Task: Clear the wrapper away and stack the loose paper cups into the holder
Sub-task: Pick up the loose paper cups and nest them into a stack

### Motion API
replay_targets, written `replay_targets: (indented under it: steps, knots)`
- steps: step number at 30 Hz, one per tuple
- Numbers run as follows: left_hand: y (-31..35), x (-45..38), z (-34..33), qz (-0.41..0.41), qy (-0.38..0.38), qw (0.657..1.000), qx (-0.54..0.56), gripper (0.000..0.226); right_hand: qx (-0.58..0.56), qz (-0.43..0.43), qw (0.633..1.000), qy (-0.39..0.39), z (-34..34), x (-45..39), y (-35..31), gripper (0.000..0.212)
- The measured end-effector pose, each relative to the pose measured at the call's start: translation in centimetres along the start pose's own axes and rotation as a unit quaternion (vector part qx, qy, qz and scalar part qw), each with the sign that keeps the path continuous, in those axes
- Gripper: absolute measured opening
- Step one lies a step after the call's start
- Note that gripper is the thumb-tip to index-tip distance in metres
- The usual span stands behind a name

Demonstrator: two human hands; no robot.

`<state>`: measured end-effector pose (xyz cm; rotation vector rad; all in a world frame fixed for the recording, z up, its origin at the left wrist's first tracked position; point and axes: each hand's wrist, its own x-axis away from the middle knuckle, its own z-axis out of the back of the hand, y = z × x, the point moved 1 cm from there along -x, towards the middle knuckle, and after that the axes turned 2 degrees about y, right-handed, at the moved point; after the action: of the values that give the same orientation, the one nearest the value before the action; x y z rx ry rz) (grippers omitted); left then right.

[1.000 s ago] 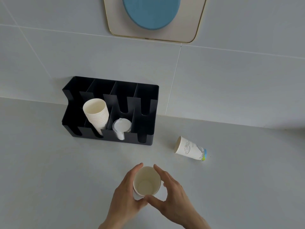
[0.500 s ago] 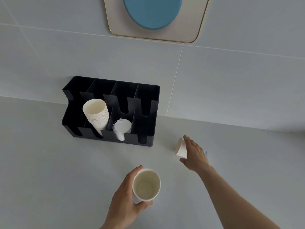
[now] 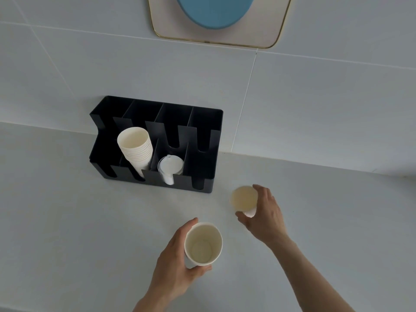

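While each hand grips one cup [image 3: 203,243], two cups held, one holder [image 3: 203,140]

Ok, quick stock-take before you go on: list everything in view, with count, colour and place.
cup holder: one, black, slotted compartments, on the counter against the wall.
stacked cups: one nested stack, cream, second compartment from the left.
lids: one small stack, translucent white, third compartment from the left.
loose cups: two, cream; one upright in the left hand, one tipped, mouth toward the camera, in the right hand.
counter: one, pale grey.
wall plaque: one, cream with gold edge and blue disc, on the tiled wall.
wrapper: none visible.
left hand: around the upright cup.
right hand: gripping the tipped cup.
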<state>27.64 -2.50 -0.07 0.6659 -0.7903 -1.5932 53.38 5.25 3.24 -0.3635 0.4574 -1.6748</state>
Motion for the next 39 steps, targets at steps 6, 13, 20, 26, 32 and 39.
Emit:
replay_targets:
  steps: [6,13,20,26,32,39]
  knots:
    - [0.1,0.1,-0.1,0.008,0.000,1.000,-0.005,0.110,-0.290,0.043,0.952,0.086,5.8,4.4,-5.1,0.091]
    - [0.0,0.0,-0.1,0.013,0.006,1.000,-0.004,0.100,-0.250,0.168,0.953,-0.028,4.8,8.5,-7.7,0.089]
    - [-0.3,-0.1,-0.5,0.025,0.010,1.000,-0.005,0.101,-0.156,0.148,0.969,-0.121,0.3,10.1,-6.8,0.102]
    - [-0.3,0.1,-0.5,0.044,0.010,0.999,0.006,0.099,-0.176,0.096,0.974,-0.105,-1.0,10.2,-6.7,0.088]
    - [0.4,0.2,-0.1,0.065,0.000,0.998,0.007,0.097,-0.183,0.079,0.974,-0.106,-1.2,10.2,-6.6,0.088]
    - [0.9,1.0,1.6,0.141,-0.069,0.987,0.032,0.117,-0.293,-0.006,0.945,-0.147,-0.3,10.2,-5.8,0.098]
